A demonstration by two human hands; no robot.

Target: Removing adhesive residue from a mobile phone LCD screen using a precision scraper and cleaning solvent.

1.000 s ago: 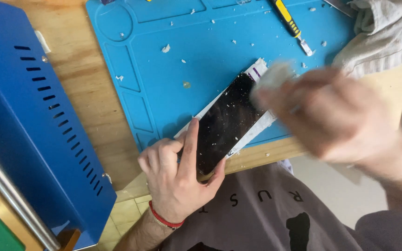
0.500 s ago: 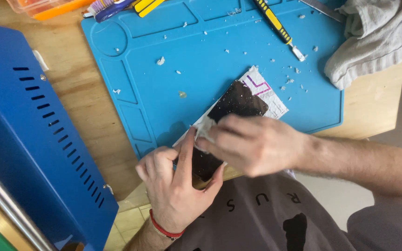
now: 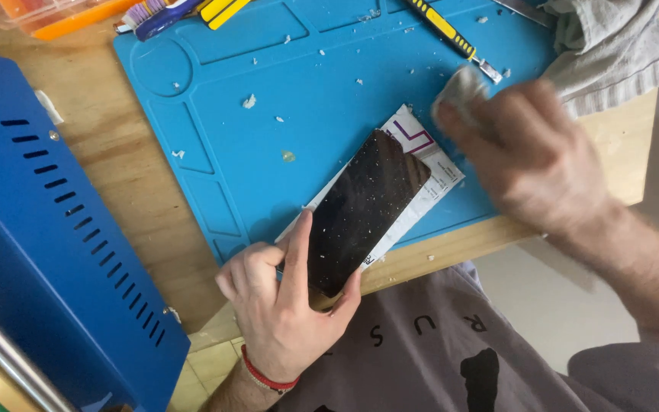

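With the left hand (image 3: 287, 305) clamping the near end of the dark glass panel (image 3: 360, 210) flat on the blue mat (image 3: 268, 99), the blurred right hand (image 3: 532, 152), pinching a white wipe (image 3: 458, 88), does best with light, even strokes.

left hand (image 3: 287, 305): fingers pinched, palm down | right hand (image 3: 532, 152): curled, blurred

The mat (image 3: 329, 91) is bright blue, dotted with white flecks. On it lies a glossy black screen panel (image 3: 364, 210) speckled white, over a white sheet (image 3: 440, 164) with a purple line. Above the mat's top edge, a yellow-and-black knife (image 3: 451, 34); right, a pale grey striped cloth (image 3: 612, 53); left, a blue slotted metal case (image 3: 32, 229).
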